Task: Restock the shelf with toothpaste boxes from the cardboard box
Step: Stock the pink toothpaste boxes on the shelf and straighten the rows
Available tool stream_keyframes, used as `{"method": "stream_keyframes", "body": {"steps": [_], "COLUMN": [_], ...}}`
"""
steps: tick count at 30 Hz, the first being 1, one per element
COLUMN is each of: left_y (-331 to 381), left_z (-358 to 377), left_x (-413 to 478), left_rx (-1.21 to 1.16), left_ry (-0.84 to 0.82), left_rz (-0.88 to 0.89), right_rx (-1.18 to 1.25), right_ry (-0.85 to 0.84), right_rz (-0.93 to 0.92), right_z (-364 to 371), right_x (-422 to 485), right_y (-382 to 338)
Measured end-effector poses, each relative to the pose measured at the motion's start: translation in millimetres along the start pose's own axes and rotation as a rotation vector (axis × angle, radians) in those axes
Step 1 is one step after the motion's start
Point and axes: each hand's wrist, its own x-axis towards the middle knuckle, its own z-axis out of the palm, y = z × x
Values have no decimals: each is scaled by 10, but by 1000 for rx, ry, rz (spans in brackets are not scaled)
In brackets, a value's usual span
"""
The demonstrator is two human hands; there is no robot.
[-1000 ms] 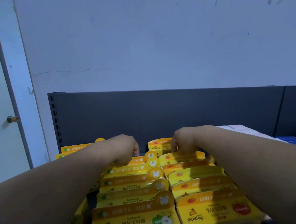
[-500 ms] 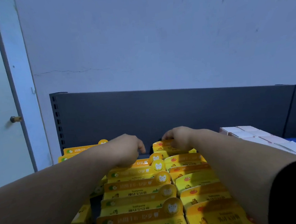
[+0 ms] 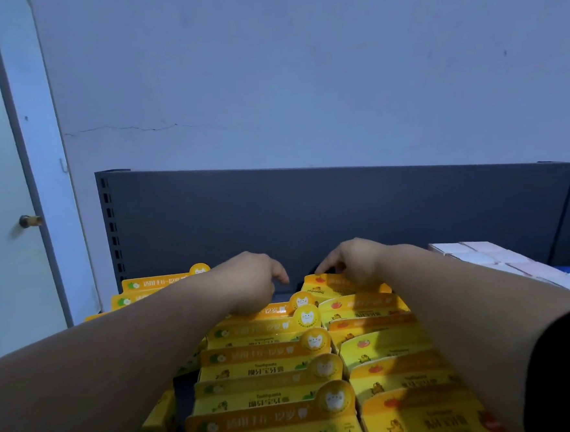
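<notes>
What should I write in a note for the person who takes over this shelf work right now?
Left hand: at the back end of the apple row, fingers hidden, grip unclear.
Right hand: fingers curl over the top of the rearmost tomato box.
Done: two long rows of yellow boxes stand on the shelf, with a third row at far left.
Left: seat the back boxes. The cardboard box is not in view, so check it for stock.

Yellow toothpaste boxes [image 3: 266,355] stand upright in rows.
</notes>
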Motion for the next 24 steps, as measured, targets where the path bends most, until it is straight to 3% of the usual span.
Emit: {"method": "stream_keyframes", "body": {"steps": [13, 24], "left_y": [99, 166], "left_z": [133, 180], "left_x": [-96, -393], "left_rx": [-14, -78], "left_ry": [26, 105], "left_rz": [19, -43], "right_rx": [8, 16], "right_ry": [-19, 63], "right_rz": [-20, -111], "right_z": [24, -116], "right_x": [-199, -554], "right_y": [35, -166]}}
